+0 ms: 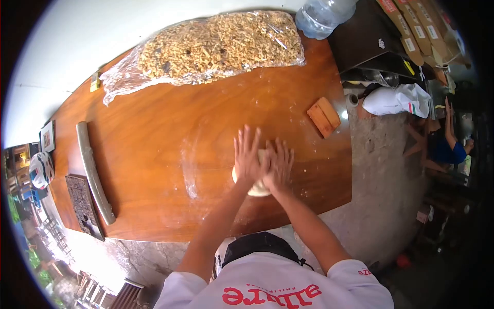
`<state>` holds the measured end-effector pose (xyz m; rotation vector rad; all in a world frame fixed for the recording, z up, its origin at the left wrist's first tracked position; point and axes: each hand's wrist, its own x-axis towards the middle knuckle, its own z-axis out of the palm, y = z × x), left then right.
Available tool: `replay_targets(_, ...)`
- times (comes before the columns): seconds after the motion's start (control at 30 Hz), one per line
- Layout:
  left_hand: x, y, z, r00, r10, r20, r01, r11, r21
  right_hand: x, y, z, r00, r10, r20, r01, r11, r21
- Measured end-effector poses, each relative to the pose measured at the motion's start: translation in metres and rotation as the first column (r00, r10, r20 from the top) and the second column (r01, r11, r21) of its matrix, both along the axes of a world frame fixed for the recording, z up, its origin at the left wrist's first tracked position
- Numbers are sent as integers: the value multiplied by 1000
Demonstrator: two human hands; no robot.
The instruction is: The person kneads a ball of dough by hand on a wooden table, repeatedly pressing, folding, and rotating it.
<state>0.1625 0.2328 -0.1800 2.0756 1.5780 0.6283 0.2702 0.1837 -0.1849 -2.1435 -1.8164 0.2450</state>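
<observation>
A pale round of dough (259, 189) lies on the brown wooden table (149, 154), near its front edge. My left hand (248, 157) presses down on the dough from the left, its fingers stretched out and pointing away from me. Beside it, my right hand (278, 165) lies flat on the dough's right side, fingers spread, and the two hands meet at the thumbs. Most of the dough is hidden under both palms. White flour smears mark the wood left of the hands.
A clear plastic bag of brown chips (221, 46) lies along the back. Near it stands a large water bottle (324, 18). A wooden block (323, 117) sits at right. On the left are a long grey rod (93, 172) and a dark board (82, 203). Another person (453, 144) is far right.
</observation>
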Motion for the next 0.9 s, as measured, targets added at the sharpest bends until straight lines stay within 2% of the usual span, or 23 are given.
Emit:
replay_targets(0.07,13,66,-14,988,141,67,-144,989,44,5,69,-5,990,-141,6,141,989,33)
replay_targets(0.1,19,95,-16,985,166,54,-169,984,57,10,98,-7,989,-148,-25,149,987,66)
replay_targets(0.17,28,142,-25,981,191,33,-193,978,73,23,148,-10,986,-154,-64,160,982,97)
replay_targets(0.2,30,158,-30,977,212,4,-212,971,113,27,168,-10,992,-103,-71,112,983,142)
replay_targets(0.27,26,162,-33,972,234,-31,-226,960,163,34,192,-15,995,-52,-85,68,979,194)
replay_targets(0.33,22,159,-35,982,134,135,-149,983,106,51,207,-28,931,152,-331,-70,966,248)
replay_targets(0.37,16,146,-34,961,57,272,-70,997,40,67,210,-34,850,186,-492,-105,977,187)
replay_targets(0.4,9,129,-28,953,-25,302,45,997,-60,80,202,-20,850,191,-490,-104,974,199)
replay_targets(0.43,0,106,-21,936,-100,337,161,975,-156,91,187,-1,576,104,-811,38,987,154)
replay_targets(0.47,-4,76,-18,913,-35,407,156,951,-269,100,166,13,186,22,-982,142,989,49)
replay_targets(0.5,-7,42,-13,884,39,465,159,911,-380,114,141,9,330,-22,-944,148,989,29)
replay_targets(0.53,-8,10,3,723,219,655,150,876,-458,120,119,-2,468,-58,-882,157,987,19)
replay_targets(0.57,-9,-22,2,722,208,660,149,884,-442,106,101,-21,504,-35,-863,192,979,72)
replay_targets(0.6,-11,-56,-8,705,236,669,75,913,-401,88,83,-35,541,-20,-841,229,966,124)
replay_targets(0.63,-15,-81,-16,684,260,681,1,934,-358,70,69,-39,764,126,-633,-8,983,185)
replay_targets(0.67,-24,-100,-19,682,252,687,2,938,-346,48,56,-37,882,295,-366,-251,954,165)
replay_targets(0.73,-53,-137,-20,489,572,659,1,755,-656,1,28,35,713,157,-683,-234,972,-20)
replay_targets(0.77,-66,-148,-19,482,567,668,-4,764,-645,-18,12,46,757,262,-599,-294,955,46)
replay_targets(0.8,-79,-157,-17,371,656,658,-102,733,-673,-33,-7,53,788,359,-499,-357,928,104)
replay_targets(0.83,-87,-164,-16,248,727,640,-188,685,-704,-49,-30,58,818,447,-363,-385,893,232)
replay_targets(0.87,-90,-166,-12,240,720,651,-184,692,-698,-61,-56,61,835,508,-210,-421,837,349)
replay_targets(0.9,-92,-169,-5,387,631,673,-175,767,-618,-66,-86,60,801,560,-210,-483,813,326)
